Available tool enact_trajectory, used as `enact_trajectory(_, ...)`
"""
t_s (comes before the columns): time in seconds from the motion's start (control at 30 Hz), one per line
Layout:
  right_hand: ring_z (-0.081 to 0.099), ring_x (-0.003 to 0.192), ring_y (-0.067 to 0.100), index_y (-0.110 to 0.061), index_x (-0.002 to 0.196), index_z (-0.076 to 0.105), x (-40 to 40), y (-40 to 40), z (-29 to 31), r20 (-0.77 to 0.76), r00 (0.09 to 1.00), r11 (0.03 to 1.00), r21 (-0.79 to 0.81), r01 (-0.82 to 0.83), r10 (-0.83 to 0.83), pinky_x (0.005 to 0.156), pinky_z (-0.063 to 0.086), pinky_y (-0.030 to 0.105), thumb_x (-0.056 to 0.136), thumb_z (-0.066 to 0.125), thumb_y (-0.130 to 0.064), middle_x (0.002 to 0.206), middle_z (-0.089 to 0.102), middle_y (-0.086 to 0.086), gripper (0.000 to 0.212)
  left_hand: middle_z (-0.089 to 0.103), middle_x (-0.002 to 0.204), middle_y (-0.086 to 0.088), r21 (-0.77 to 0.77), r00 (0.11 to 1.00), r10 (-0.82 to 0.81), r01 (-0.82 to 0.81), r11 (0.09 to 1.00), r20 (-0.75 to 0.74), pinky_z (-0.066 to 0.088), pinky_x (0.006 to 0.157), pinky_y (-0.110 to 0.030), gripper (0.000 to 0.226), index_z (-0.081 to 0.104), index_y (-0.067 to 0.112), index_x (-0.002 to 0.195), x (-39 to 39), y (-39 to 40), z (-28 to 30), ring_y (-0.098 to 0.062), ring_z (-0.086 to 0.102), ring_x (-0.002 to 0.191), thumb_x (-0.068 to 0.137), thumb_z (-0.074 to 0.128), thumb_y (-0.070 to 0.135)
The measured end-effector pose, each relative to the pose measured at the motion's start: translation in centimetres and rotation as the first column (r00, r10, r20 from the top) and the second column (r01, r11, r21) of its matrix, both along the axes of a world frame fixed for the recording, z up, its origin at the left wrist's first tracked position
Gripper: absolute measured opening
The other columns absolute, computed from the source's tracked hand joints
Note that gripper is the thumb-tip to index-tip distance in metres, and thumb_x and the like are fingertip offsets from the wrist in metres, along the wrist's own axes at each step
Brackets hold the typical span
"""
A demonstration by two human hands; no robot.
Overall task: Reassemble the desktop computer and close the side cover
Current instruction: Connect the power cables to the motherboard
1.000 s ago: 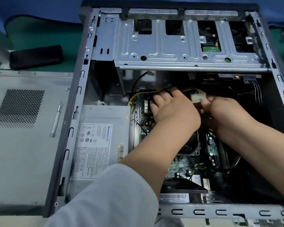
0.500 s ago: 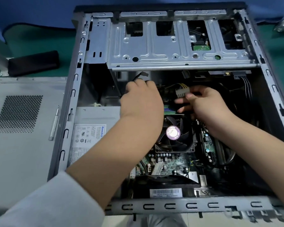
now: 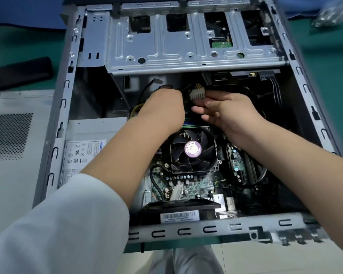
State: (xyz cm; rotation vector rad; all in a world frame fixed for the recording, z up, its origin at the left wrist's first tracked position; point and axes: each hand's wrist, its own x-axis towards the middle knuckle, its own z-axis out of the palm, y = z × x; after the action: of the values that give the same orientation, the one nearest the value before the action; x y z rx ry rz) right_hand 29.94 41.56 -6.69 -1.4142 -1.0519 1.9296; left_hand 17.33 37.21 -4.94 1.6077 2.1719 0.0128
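Your computer case (image 3: 71, 107) lies on its side on the green table (image 3: 325, 56) with its open side facing up at you, and both your hands are inside it, just below the metal drive cage (image 3: 186, 48). Your right hand (image 3: 232, 111) pinches the white power connector (image 3: 196, 94) between thumb and fingers, holding it above the motherboard (image 3: 188, 184), with its yellow and black wires running off to the left. Your left hand (image 3: 164, 109) sits just beside the connector on its left, knuckles up and fingers curled down out of sight among those wires; you cannot tell from here whether it grips anything. The CPU fan (image 3: 192, 150) lies directly below both hands, and the power supply (image 3: 83, 147) sits under your left forearm. The removed side cover (image 3: 10, 155), with its perforated vent, rests flat on the table to the left of the case, apart from it
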Motion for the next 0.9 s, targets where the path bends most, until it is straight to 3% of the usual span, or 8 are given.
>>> enact_trajectory(0.17,0.067,0.094,0.014,-0.017,0.074,0.063,-0.4,-0.1,-0.3,-0.026,0.998,0.998,0.023,-0.054,0.055,0.066,0.054,0.023,0.093,0.044,0.007,0.080,0.070,-0.006,0.037,0.054,0.126,-0.016,0.025,0.994,0.047,-0.050,0.998,0.103,0.040,0.082,-0.028,0.044,0.056,0.009,0.125,0.3,0.3,-0.2,-0.029,0.052,0.112,0.085,0.042,-0.002)
enact_trajectory(0.3,0.064,0.092,0.014,-0.023,0.111,0.057,-0.3,0.1,-0.4,-0.015,0.989,0.989,0.038,-0.144,0.145,0.058,0.051,0.021,0.093,0.048,0.001,0.097,0.067,-0.007,0.032,0.054,0.126,-0.015,0.021,0.995,0.004,-0.006,1.000,0.099,0.041,0.082,-0.031,0.047,0.055,0.012,0.127,0.3,0.2,-0.2,-0.030,0.051,0.114,0.083,0.042,-0.001)
enact_trajectory(0.5,0.055,0.069,0.006,-0.020,0.112,0.057,-0.2,0.2,0.0,-0.036,0.974,0.973,-0.038,-0.226,0.224,0.056,0.036,0.021,0.093,0.050,-0.008,0.107,0.063,-0.003,0.024,0.050,0.124,-0.016,-0.128,0.997,-0.059,0.066,0.990,0.059,0.039,0.078,-0.032,0.051,0.046,0.024,0.135,0.2,0.0,-0.5,-0.034,0.046,0.114,0.086,0.045,0.009)
enact_trajectory(0.6,0.048,0.063,0.005,-0.020,0.111,0.059,-0.3,0.3,0.1,-0.056,0.974,0.972,-0.075,-0.222,0.218,0.058,0.030,0.023,0.093,0.049,-0.012,0.098,0.062,-0.007,0.021,0.054,0.122,-0.016,-0.055,0.997,0.027,-0.023,0.998,0.072,0.045,0.085,-0.038,0.041,0.055,0.019,0.124,0.4,-0.1,0.0,-0.035,0.049,0.113,0.085,0.046,0.009)
enact_trajectory(0.67,0.047,0.064,0.005,-0.019,0.106,0.061,-0.2,0.3,0.1,-0.048,0.977,0.973,-0.093,-0.213,0.210,0.059,0.031,0.024,0.094,0.048,-0.017,0.093,0.061,-0.008,0.018,0.056,0.117,-0.017,0.022,0.982,0.160,-0.163,0.986,0.099,0.042,0.076,-0.036,0.016,0.055,0.011,0.099,0.4,-0.2,0.5,-0.036,0.052,0.108,0.086,0.047,0.008)
enact_trajectory(0.77,0.048,0.064,0.006,-0.021,0.099,0.063,-0.3,0.3,0.1,-0.042,0.977,0.974,-0.081,-0.210,0.207,0.059,0.033,0.023,0.095,0.047,-0.016,0.093,0.063,-0.007,0.017,0.056,0.115,-0.019,0.059,0.953,0.258,-0.270,0.961,0.158,0.037,0.073,-0.033,0.007,0.049,0.008,0.091,0.3,-0.2,0.6,-0.034,0.051,0.104,0.087,0.047,0.002)
enact_trajectory(0.83,0.048,0.061,0.008,-0.024,0.103,0.060,-0.3,0.4,0.1,-0.059,0.977,0.975,-0.070,-0.209,0.205,0.057,0.035,0.022,0.094,0.048,-0.011,0.091,0.066,-0.005,0.019,0.052,0.122,-0.019,0.043,0.957,0.210,-0.222,0.974,0.199,0.038,0.077,-0.033,0.010,0.048,0.006,0.101,0.5,0.0,0.5,-0.033,0.050,0.109,0.091,0.047,0.004)
enact_trajectory(0.9,0.048,0.061,0.009,-0.023,0.112,0.056,-0.4,0.4,0.1,-0.063,0.974,0.973,-0.056,-0.223,0.219,0.056,0.036,0.022,0.093,0.049,-0.007,0.087,0.067,-0.005,0.025,0.049,0.130,-0.018,0.032,0.958,0.160,-0.172,0.984,0.236,0.040,0.085,-0.034,0.033,0.043,0.005,0.126,0.6,0.3,0.2,-0.032,0.048,0.116,0.093,0.046,0.006)
